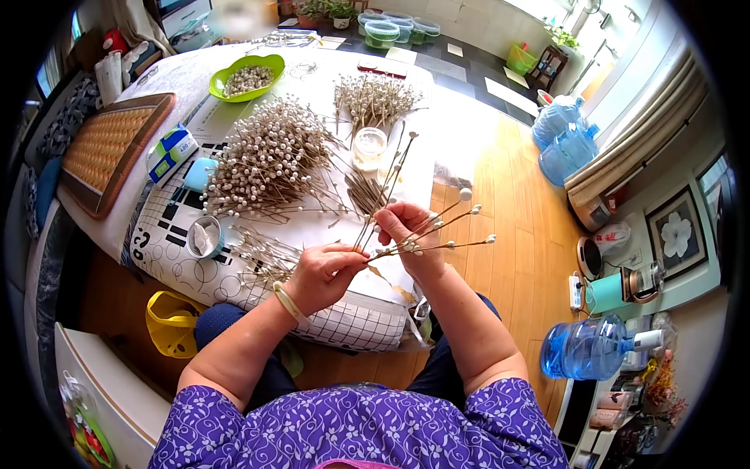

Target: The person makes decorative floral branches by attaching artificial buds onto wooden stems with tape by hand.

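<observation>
Your left hand (322, 275) and right hand (416, 248) are each pinched on thin, woody twigs (469, 244), smooth oval buds (491, 238) fanning toward three o'clock; at eleven o'clock lies a dense pile of round-headed stems (269, 156).

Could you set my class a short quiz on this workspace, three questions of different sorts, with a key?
1. True or false: the pale bracelet is on the person's right wrist.
2. Choose one. Seen from the person's seat, the green bowl stands where, relative to the large heap of white buds on stems? A) in front of it; B) beyond it; C) underneath it.
3. What are the left hand and right hand holding?

Key: 1. False, left wrist. 2. B. 3. Slender budded stems.
</observation>
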Action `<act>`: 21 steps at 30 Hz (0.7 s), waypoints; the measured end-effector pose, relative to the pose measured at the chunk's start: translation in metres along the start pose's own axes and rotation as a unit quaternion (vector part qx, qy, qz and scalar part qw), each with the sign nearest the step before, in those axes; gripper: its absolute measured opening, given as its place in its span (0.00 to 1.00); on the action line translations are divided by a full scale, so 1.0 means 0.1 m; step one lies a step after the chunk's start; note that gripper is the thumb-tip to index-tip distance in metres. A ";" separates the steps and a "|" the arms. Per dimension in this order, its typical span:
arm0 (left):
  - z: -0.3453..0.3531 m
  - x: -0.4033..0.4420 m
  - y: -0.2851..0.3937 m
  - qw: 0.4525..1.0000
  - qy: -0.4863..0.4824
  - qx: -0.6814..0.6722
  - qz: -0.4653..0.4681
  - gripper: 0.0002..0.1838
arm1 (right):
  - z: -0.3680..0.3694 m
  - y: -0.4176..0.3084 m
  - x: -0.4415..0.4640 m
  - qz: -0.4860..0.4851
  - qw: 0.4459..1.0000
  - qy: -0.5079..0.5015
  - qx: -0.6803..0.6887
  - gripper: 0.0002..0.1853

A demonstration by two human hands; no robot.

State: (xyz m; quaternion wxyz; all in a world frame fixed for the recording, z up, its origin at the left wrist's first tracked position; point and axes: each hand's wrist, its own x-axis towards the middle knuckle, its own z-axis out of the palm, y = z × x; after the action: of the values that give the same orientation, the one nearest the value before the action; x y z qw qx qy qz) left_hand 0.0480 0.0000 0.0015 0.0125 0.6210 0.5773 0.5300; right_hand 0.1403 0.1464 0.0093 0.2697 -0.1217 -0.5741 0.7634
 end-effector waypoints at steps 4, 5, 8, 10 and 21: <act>0.00 0.00 0.01 1.000 -0.004 0.002 -0.003 0.05 | 0.01 0.00 -0.01 -0.004 1.000 0.008 -0.002 0.02; 0.00 0.00 0.00 1.000 -0.006 -0.001 -0.003 0.05 | 0.01 -0.01 -0.01 -0.004 1.000 0.005 -0.007 0.02; 0.00 0.01 0.01 1.000 -0.005 -0.007 -0.002 0.05 | 0.00 0.02 -0.02 -0.021 1.000 -0.003 0.007 0.02; -0.01 0.02 0.01 1.000 -0.004 -0.010 0.000 0.05 | 0.00 0.04 -0.03 -0.037 0.999 -0.007 0.024 0.02; -0.03 -0.02 0.01 0.998 0.027 0.049 0.000 0.06 | 0.10 0.16 -0.03 -0.010 0.995 0.045 0.089 0.05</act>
State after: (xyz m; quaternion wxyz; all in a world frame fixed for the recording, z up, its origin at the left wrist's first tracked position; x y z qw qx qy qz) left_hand 0.0470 -0.0036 0.0026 -0.0336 0.6065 0.6025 0.5176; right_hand 0.1338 0.1337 -0.0036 0.3125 -0.1261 -0.4927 0.8023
